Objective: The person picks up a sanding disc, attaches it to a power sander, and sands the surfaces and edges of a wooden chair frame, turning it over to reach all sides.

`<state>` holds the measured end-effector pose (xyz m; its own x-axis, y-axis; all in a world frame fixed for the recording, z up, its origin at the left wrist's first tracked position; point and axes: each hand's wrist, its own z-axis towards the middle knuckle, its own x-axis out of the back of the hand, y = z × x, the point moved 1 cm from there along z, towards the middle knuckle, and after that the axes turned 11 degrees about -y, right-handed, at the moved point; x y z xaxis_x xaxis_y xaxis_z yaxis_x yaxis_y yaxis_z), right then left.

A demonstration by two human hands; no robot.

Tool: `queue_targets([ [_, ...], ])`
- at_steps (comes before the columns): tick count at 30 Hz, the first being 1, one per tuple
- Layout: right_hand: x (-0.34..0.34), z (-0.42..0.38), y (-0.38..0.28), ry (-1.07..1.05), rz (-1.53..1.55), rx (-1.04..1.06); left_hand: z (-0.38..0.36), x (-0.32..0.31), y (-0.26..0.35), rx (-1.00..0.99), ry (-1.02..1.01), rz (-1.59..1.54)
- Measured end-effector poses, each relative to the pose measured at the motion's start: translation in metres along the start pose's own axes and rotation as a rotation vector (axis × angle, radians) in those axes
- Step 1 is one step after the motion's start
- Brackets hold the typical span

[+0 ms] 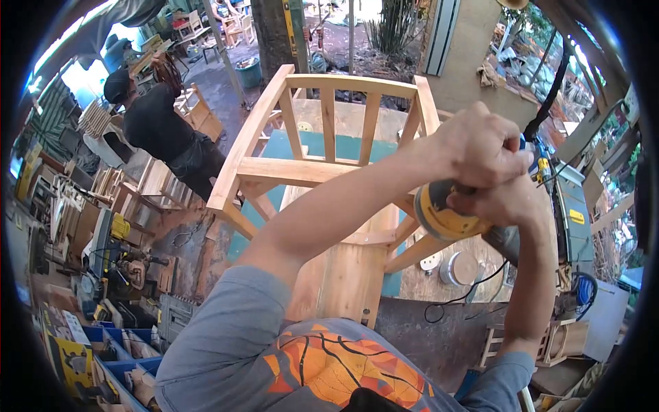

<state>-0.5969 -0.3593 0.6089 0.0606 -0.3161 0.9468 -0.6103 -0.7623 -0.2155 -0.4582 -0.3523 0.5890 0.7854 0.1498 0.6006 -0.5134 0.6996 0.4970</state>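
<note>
One yellow sander [439,214], gripped in right hand [504,202], left hand [477,147] closed above, hold unclear; one chair frame [288,172], left on worktop [278,147], liable to gouging through tilted sander contact.

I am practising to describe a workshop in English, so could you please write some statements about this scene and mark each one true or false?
1. The right hand holds a yellow power tool. True.
2. The two hands are far apart. False: the left hand is right by the right hand.
3. The wooden frame stands on the floor. False: it is up on the worktable.
4. A green sheet lies on the worktable. True.
5. The other person wears a white shirt. False: the shirt is dark.
</note>
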Motion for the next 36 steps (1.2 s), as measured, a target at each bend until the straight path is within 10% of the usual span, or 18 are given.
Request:
queue_targets([
  [3,-0.022,-0.007,0.004,0.316,-0.038,0.268,-0.019,0.007,0.02,0.118,-0.008,-0.054],
  [6,-0.008,0.021,0.004,0.018,-0.268,0.156,-0.008,0.004,-0.018,-0.03,0.059,0.019],
  [13,-0.023,0.019,0.003,0.402,-0.185,0.359,-0.006,0.014,-0.003,-0.159,0.07,0.04],
  [36,-0.002,0.03,0.013,0.195,-0.248,0.216,0.011,0.007,-0.02,-0.046,-0.072,-0.087],
])
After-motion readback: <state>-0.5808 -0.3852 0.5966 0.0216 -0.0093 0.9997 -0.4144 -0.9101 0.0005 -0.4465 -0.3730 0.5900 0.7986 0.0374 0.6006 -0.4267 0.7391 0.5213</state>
